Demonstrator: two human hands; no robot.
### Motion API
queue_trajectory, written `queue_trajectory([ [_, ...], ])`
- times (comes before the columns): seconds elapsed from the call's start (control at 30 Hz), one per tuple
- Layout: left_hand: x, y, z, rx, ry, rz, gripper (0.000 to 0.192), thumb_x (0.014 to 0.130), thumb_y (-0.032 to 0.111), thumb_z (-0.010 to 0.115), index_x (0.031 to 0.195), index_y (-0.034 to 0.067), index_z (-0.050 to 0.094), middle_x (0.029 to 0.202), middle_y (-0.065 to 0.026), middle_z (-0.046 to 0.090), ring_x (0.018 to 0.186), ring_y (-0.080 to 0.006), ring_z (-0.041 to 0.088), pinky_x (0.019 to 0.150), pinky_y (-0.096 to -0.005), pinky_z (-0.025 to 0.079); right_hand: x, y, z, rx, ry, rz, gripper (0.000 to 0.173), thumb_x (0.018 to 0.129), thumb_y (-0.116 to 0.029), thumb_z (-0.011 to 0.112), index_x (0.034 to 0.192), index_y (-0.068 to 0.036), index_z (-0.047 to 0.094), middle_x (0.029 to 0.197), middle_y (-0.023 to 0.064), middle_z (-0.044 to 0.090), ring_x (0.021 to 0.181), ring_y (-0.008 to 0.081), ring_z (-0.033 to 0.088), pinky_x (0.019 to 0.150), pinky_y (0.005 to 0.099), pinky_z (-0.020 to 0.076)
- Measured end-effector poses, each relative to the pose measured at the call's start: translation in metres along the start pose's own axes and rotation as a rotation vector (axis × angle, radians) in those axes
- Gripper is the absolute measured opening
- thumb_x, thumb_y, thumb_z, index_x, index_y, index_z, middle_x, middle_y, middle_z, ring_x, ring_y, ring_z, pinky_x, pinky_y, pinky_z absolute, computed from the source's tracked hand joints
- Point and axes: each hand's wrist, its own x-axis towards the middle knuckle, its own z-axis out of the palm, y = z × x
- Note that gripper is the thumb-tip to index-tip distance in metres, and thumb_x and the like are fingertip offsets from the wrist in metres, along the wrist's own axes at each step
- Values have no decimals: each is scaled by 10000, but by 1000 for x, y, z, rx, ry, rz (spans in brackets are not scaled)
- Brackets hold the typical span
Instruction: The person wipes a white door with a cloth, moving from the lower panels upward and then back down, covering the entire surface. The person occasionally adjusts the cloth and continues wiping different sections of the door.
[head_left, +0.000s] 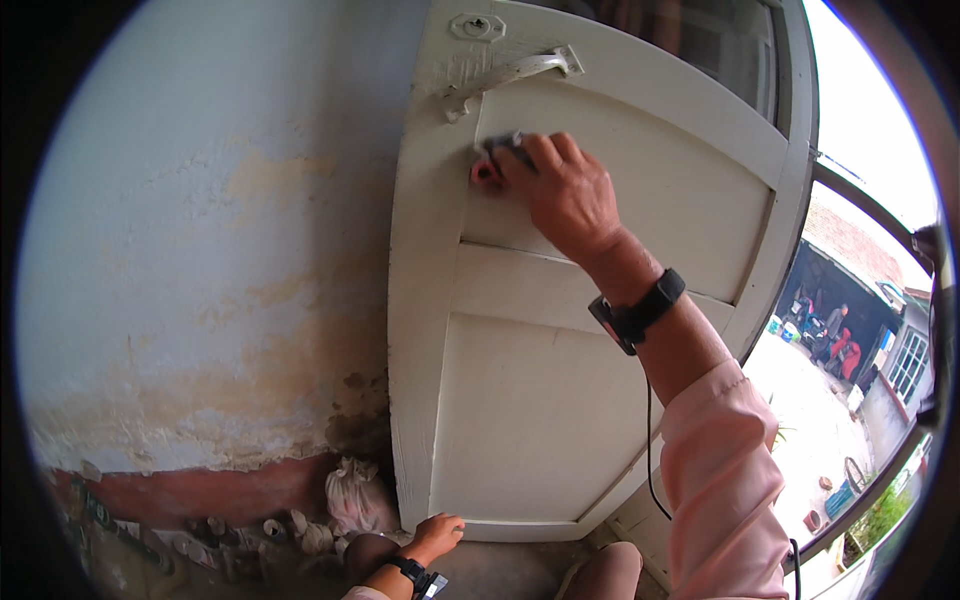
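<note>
My right hand (566, 191) grips a small dark and red hand-held block (499, 161), blurred, its exact kind unclear. It is against or just in front of the upper panel of a white painted wooden door (517, 281), near the panel's left edge. Above this hand is a curved white door handle (517, 71), with a keyhole plate (478, 27) higher up. Low down, my left hand (435, 536) is near the door's bottom edge, fingers loosely bent, with nothing visible in it. Whether it touches the door, I cannot tell.
Left of the door stands a stained, peeling wall (210, 285) with a red base band (195, 491). A pale sack (358, 495) and assorted clutter (255, 532) lie along it. My knee (611, 566) is below. At right, a window frame (862, 199) faces a yard with people (840, 341).
</note>
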Motion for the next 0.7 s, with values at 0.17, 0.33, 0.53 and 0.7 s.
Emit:
queue_trajectory([
  [0.17, 1, -3, 3, 10, -34, -7, 188, 764, 219, 580, 923, 133, 634, 933, -106, 632, 914, -301, 594, 768, -409, 485, 2, 44, -2, -193, 79, 155, 243, 777, -139, 582, 1009, -201, 615, 927, -6, 537, 861, 199, 554, 633, 324, 510],
  [0.33, -1, -6, 4, 34, -65, -2, 202, 760, 234, 603, 940, 149, 637, 954, -98, 635, 925, -296, 595, 770, -405, 486, -43, 100, -27, -356, 110, 210, 236, 766, -117, 581, 981, -210, 611, 918, -2, 552, 873, 217, 573, 645, 319, 514],
  [0.53, -6, -9, 3, 19, -9, 60, 206, 743, 217, 613, 923, 123, 647, 862, -122, 635, 836, -309, 606, 727, -404, 490, -114, 160, -63, -614, 40, 386, 193, 783, -139, 586, 962, -212, 597, 955, -15, 574, 905, 239, 592, 664, 359, 529],
  [0.7, -4, -6, 1, 49, -70, 20, 210, 754, 235, 616, 941, 142, 640, 929, -104, 633, 894, -300, 599, 763, -406, 485, -153, 184, -90, -607, -113, 670, 170, 832, -192, 551, 1002, -190, 555, 990, 41, 585, 923, 281, 588, 672, 411, 512],
])
